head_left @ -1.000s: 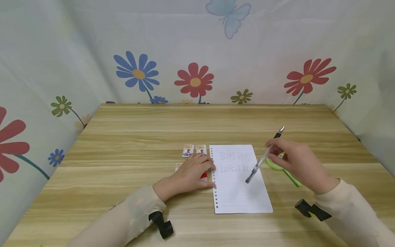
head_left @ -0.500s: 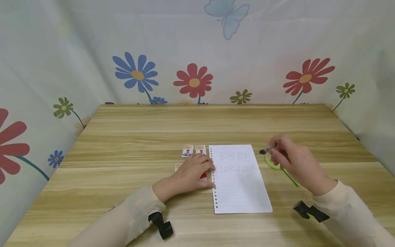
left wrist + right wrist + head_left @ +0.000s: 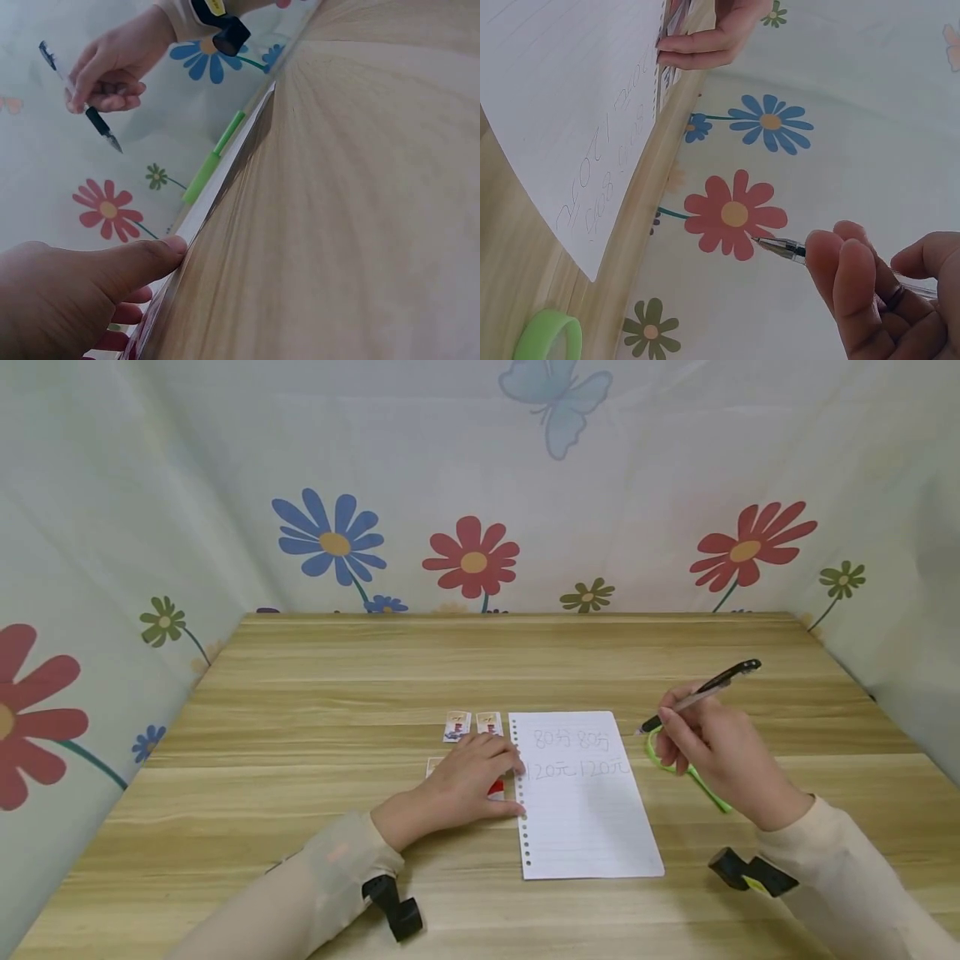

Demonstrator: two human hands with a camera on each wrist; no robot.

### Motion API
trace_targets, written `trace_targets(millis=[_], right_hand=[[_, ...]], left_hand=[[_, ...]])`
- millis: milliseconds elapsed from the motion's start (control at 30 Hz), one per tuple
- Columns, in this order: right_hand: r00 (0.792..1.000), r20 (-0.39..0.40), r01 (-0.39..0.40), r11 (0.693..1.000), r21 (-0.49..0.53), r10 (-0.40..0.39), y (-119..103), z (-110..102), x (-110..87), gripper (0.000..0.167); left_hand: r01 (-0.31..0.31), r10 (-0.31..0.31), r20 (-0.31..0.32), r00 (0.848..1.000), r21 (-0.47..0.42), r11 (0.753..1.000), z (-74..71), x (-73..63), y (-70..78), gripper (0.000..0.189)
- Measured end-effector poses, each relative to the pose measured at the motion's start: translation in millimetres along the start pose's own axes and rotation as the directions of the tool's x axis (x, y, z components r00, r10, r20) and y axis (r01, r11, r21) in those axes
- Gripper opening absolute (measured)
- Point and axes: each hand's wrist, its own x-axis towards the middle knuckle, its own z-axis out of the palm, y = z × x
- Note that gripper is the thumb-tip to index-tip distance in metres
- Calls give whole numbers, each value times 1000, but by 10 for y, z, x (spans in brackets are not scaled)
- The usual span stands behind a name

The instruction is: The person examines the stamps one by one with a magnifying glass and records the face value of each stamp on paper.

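Observation:
A lined sheet of paper (image 3: 588,831) with punched holes down its left edge bears two handwritten rows, reading 80分 80分 and 120元 120元. My left hand (image 3: 459,783) rests at that edge, thumb and fingertips touching it, while its palm partly covers small printed stamps. Two stamps show beyond the fingers, a left stamp (image 3: 457,727) and a right stamp (image 3: 488,724). Right of the sheet, my right hand (image 3: 720,752) pinches a clear pen (image 3: 708,688) with a black grip. Its tip points down and left, above the table and apart from the paper in the right wrist view (image 3: 780,247).
Under the right hand lies a green magnifying glass (image 3: 708,790), its rim partly hidden by the fingers. The wooden table (image 3: 360,660) ends at a white cloth backdrop (image 3: 420,452) printed with flowers and a butterfly. Each sleeve carries a black wrist camera (image 3: 401,917).
The pen has turned round in my right hand: its tip pointed up and away a second ago and points down-left now. My left hand and the sheet have stayed put.

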Motion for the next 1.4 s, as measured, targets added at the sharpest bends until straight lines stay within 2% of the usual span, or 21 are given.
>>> trace_targets(millis=[67,133,267,500,667,800,933,1067,1167,1267,1400], right_hand=[[1000,2,-23,999,29,23,16,3,0,30],[999,0,-41,997,63,41,34,12,-9,31],[998,25,-65,986,155,62,66,45,-39,23],[991,82,-130,944,303,110,65,140,-82,14],[988,87,-151,926,345,129,21,215,-109,14],[977,140,-202,912,357,161,-31,264,-119,20],[965,196,-242,884,399,175,-88,324,-115,19],[970,203,-213,867,451,133,-147,427,-94,12],[981,176,-156,880,449,85,-186,519,-83,9],[989,139,-111,893,437,55,-217,606,-83,12],[990,123,-123,889,441,76,-251,699,-94,11]], left_hand=[[0,0,2,1000,1,1000,6,6,0,46],[-1,1,4,1000,1,1000,12,11,0,46],[-3,3,2,1000,3,1000,19,15,-3,46],[-1,1,-10,1000,-6,1000,18,-1,-13,46],[-7,7,-21,1000,-6,1000,25,0,-21,46],[-10,10,-20,1000,-3,1000,30,12,-21,46],[-6,6,-12,1000,-13,1000,31,25,-16,46],[0,0,-8,1000,-15,1000,32,26,-22,46],[5,-5,-7,1000,-15,1000,33,25,-27,45],[5,-5,-8,1000,-12,1000,35,28,-31,45],[-4,4,-17,1000,-9,1000,46,36,-39,45]])
